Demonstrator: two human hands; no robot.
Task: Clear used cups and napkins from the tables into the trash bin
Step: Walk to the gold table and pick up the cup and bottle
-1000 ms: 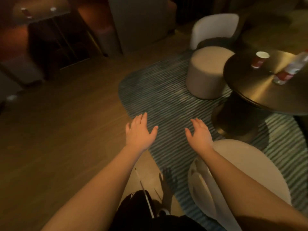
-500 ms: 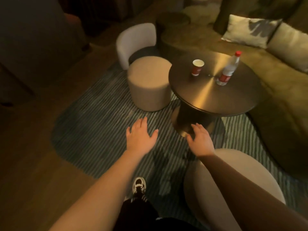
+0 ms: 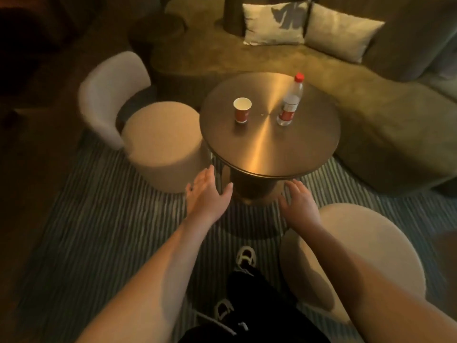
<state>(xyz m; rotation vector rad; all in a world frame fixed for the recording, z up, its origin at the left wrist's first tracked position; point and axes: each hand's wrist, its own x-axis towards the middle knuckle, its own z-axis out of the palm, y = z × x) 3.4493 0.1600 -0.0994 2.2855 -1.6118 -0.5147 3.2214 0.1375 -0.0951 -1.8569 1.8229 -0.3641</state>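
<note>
Near half of round brass-toned tabletop (image 3: 262, 149) bare; red paper cup (image 3: 242, 110) and red-capped clear plastic bottle (image 3: 289, 102) well apart. Cream round chairs (image 3: 160, 142) flank approach.

Round table (image 3: 259, 154) nearer, now centred.

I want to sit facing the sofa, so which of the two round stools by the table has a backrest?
The stool on the left, beside the cup's side of the table; a pale curved backrest wraps it. The near one shows none.
</note>
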